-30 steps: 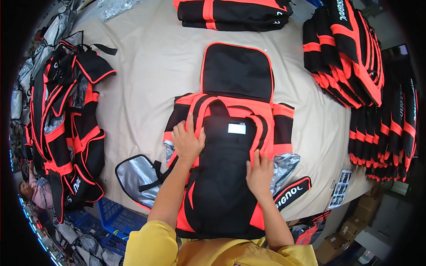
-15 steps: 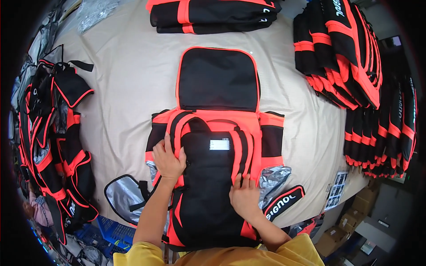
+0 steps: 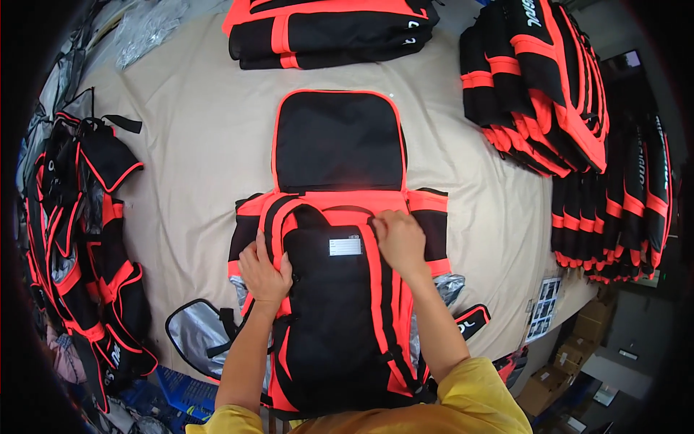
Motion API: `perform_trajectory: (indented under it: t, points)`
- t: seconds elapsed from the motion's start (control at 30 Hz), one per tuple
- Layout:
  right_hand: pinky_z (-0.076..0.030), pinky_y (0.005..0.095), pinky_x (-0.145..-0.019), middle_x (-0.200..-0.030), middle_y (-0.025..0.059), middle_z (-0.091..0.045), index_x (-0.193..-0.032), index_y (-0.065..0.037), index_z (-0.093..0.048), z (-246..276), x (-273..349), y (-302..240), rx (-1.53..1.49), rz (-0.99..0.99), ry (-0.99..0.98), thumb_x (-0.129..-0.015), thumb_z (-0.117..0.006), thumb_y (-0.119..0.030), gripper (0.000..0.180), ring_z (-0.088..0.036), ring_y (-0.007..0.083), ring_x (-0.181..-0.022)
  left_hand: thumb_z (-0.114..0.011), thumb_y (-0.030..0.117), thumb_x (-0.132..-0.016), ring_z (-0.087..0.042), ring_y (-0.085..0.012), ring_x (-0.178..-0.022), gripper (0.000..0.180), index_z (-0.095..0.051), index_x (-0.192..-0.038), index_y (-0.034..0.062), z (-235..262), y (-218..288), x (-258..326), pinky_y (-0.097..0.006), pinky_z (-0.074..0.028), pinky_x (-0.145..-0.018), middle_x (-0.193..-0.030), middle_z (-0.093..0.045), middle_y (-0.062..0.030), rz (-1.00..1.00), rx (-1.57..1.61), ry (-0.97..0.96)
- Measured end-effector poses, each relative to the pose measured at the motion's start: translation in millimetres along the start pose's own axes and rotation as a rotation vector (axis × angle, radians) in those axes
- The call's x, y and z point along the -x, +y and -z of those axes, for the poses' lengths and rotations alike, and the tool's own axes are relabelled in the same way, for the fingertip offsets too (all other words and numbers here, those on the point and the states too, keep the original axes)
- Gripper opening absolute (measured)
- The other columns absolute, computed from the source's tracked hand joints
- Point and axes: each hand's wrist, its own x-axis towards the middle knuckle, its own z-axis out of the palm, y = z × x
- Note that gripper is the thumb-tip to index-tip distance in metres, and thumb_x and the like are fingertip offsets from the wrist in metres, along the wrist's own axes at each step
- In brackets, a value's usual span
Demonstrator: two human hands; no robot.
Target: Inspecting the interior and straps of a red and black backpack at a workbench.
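A black and neon-coral backpack (image 3: 329,311) lies in front of me with its straps and a small white label (image 3: 345,247) facing up. Its large black flap (image 3: 338,141) is spread out flat on the far side. My left hand (image 3: 264,273) rests on the looped left shoulder strap (image 3: 273,224), fingers stretched out. At the top of the right shoulder strap (image 3: 383,307), near the coral upper edge, my right hand (image 3: 402,242) is closed with its fingers pinched on the strap. That strap runs straight down toward me. Silver-lined side pieces (image 3: 199,333) fan out beside the bag.
Folded black and coral bags (image 3: 332,36) lie at the far edge of the cloth-covered table (image 3: 195,159). More bags stand stacked at the right (image 3: 538,87), and loose bag pieces (image 3: 94,246) pile up at the left. Clear plastic (image 3: 148,32) lies far left; cardboard boxes (image 3: 549,387) are lower right.
My right hand has moved up and away from me to the top of the right strap, which now lies straight instead of looped. The left hand stays on its strap.
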Motion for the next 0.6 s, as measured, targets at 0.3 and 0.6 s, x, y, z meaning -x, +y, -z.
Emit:
perform_trajectory:
  t: [0.3, 0.6]
  points:
    - [-0.057, 0.0534, -0.086, -0.107, 0.0211, -0.075, -0.110, -0.004, -0.073, 20.6, -25.3, 23.0, -0.127, -0.261, 0.039, -0.100, -0.064, -0.018, 0.020, -0.071, 0.0455, -0.102, -0.070, 0.038, -0.091, -0.055, -0.0407, -0.107, 0.079, -0.044, -0.157, 0.0017, 2.2, -4.2, 2.4, -0.052, -0.043, -0.092, -0.122, -0.058, -0.0226, 0.007, 0.024, 0.008]
    - [-0.056, 0.0487, -0.077, -0.101, 0.0198, -0.070, -0.139, 0.002, -0.056, 54.1, 101.8, -9.6, -0.256, -0.316, -0.040, -0.098, -0.075, -0.032, 0.056, -0.070, 0.0386, -0.083, -0.070, 0.039, -0.092, -0.056, -0.0391, -0.103, 0.074, -0.048, -0.153, 0.0038, 4.7, -1.3, -2.2, -0.050, -0.044, -0.087, -0.119, -0.058, -0.0201, -0.008, -0.001, 0.051]
